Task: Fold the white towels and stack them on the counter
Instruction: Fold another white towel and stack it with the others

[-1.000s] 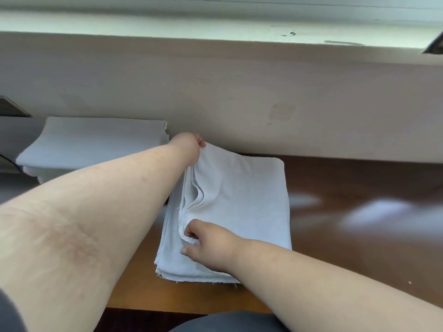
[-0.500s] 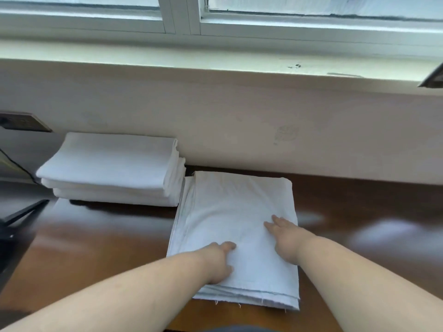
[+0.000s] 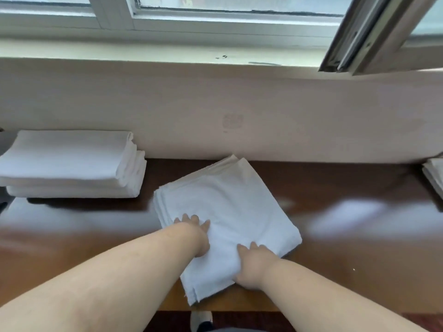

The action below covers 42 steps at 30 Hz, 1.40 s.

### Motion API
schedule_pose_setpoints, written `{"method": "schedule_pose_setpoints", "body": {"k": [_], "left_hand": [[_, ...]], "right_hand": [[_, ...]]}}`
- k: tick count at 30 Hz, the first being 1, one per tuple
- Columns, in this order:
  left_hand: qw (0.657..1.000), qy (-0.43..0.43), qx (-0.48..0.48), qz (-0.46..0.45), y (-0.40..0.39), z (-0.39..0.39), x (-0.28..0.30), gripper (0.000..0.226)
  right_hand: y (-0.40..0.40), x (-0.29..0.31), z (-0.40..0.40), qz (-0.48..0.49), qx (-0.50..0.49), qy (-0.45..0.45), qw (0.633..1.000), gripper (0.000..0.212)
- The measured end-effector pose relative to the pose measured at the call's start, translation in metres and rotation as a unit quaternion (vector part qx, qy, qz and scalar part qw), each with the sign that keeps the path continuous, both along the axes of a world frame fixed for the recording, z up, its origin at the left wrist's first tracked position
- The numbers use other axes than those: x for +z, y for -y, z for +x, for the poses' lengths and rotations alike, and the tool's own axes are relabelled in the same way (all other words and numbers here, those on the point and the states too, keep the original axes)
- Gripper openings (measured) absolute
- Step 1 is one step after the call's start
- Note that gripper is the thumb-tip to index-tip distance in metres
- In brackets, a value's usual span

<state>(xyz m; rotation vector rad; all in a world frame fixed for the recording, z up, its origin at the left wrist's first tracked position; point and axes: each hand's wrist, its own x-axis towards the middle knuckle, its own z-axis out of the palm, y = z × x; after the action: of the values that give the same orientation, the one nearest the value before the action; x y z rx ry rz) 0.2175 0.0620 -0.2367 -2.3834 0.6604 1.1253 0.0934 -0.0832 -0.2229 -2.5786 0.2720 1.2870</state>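
Both hands lie on the folded towel (image 3: 230, 212), which sits skewed on the counter (image 3: 347, 236). Left hand (image 3: 195, 232) rests flat, fingers straight and together; right hand (image 3: 254, 264) presses the near edge, fingers loosely spread. A stack (image 3: 69, 161) of folded towels sits at far left.

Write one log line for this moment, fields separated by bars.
step: handling folded towel | left hand: on towel | right hand: on towel | towel: skewed on counter | stack: at left
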Motion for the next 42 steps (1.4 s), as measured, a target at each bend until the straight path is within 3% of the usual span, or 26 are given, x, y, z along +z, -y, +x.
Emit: {"method": "schedule_pose_setpoints", "body": {"k": [4, 6, 9, 11, 13, 15, 20, 24, 28, 31, 33, 35, 37, 40, 42], "left_hand": [[0.999, 0.039, -0.018, 0.033, 0.007, -0.005, 0.001, 0.088], [0.997, 0.073, -0.005, -0.003, 0.01, -0.02, 0.003, 0.086], [0.982, 0.085, -0.013, -0.17, 0.002, -0.055, 0.003, 0.061], [0.969, 0.062, -0.078, -0.225, -0.013, -0.081, 0.003, 0.053], [0.972, 0.05, -0.116, -0.196, -0.029, -0.099, 0.004, 0.057], [0.984, 0.062, -0.086, -0.142, -0.044, -0.105, 0.003, 0.061], [0.99, 0.116, 0.019, -0.079, -0.067, -0.098, 0.007, 0.058], [0.989, 0.132, 0.04, -0.05, -0.076, -0.095, 0.01, 0.056], [0.992, 0.096, 0.066, -0.049, -0.08, -0.094, 0.007, 0.056], [0.991, 0.069, 0.082, -0.08, -0.081, -0.084, 0.007, 0.046], [0.99, 0.056, 0.096, -0.09, -0.082, -0.072, 0.006, 0.057], [0.983, 0.048, 0.132, -0.119, -0.085, -0.057, 0.003, 0.058], [0.968, 0.062, 0.18, -0.164, -0.09, -0.041, 0.0, 0.048], [0.937, 0.069, 0.266, -0.217, -0.099, -0.017, -0.007, 0.039], [0.904, 0.05, 0.332, -0.263, -0.099, 0.001, -0.014, 0.046]], "right_hand": [[-0.002, -0.001, -0.023, 0.099, -0.021, 0.031, 0.994, 0.081], [0.004, -0.001, -0.03, 0.136, -0.055, 0.09, 0.985, 0.072], [0.028, -0.003, -0.038, 0.056, -0.089, 0.197, 0.975, 0.052], [0.048, -0.003, -0.045, -0.03, -0.134, 0.194, 0.971, 0.052], [0.066, -0.006, -0.051, -0.047, -0.193, 0.138, 0.97, 0.057], [0.078, -0.013, -0.055, -0.007, -0.225, 0.092, 0.97, 0.063], [0.076, -0.017, -0.061, 0.058, -0.237, 0.095, 0.965, 0.052], [0.069, -0.015, -0.061, 0.085, -0.205, 0.044, 0.974, 0.045], [0.075, -0.009, -0.046, 0.093, -0.227, 0.035, 0.969, 0.056], [0.085, -0.007, -0.018, 0.129, -0.328, 0.074, 0.933, 0.072], [0.091, -0.007, 0.003, 0.156, -0.398, 0.095, 0.899, 0.08], [0.094, -0.008, 0.023, 0.172, -0.447, 0.132, 0.868, 0.074], [0.095, -0.011, 0.043, 0.207, -0.491, 0.176, 0.828, 0.063], [0.1, -0.019, 0.07, 0.23, -0.558, 0.206, 0.771, 0.083], [0.107, -0.03, 0.082, 0.233, -0.594, 0.213, 0.74, 0.085]]}}
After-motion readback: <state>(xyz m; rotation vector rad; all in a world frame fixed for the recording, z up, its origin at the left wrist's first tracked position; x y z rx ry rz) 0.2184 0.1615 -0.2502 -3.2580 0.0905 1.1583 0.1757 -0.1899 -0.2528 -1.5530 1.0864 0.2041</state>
